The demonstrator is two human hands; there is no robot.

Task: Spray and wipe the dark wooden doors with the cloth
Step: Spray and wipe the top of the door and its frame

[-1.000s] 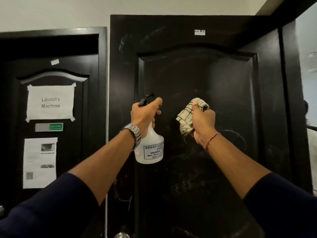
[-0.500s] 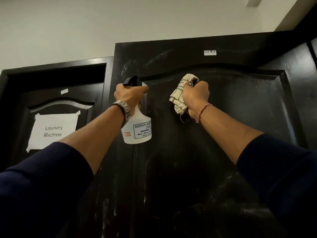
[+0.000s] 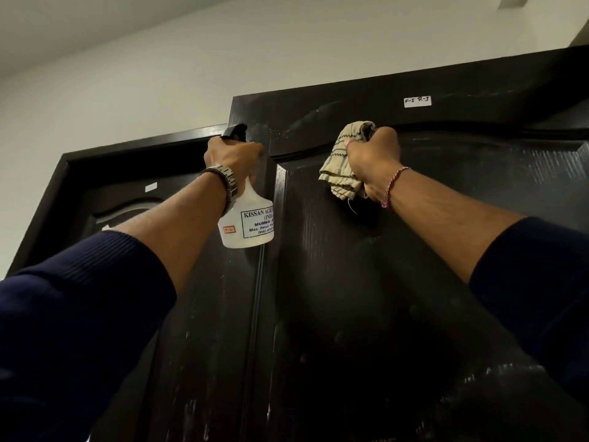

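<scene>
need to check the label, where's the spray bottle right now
In the head view the spray bottle is left of centre, held by its neck in the left hand against the dark door, level with the cloth to its right.

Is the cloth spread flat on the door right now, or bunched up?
Bunched up. The right hand grips the checked cloth in a wad against the door, folds sticking out above and below the fist.

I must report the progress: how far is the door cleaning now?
Done: spray droplets and smears show on the near door. In hand: the left hand holds the spray bottle; the right hand grips the cloth near the top. Left: wiping that door, and the second door.
</scene>
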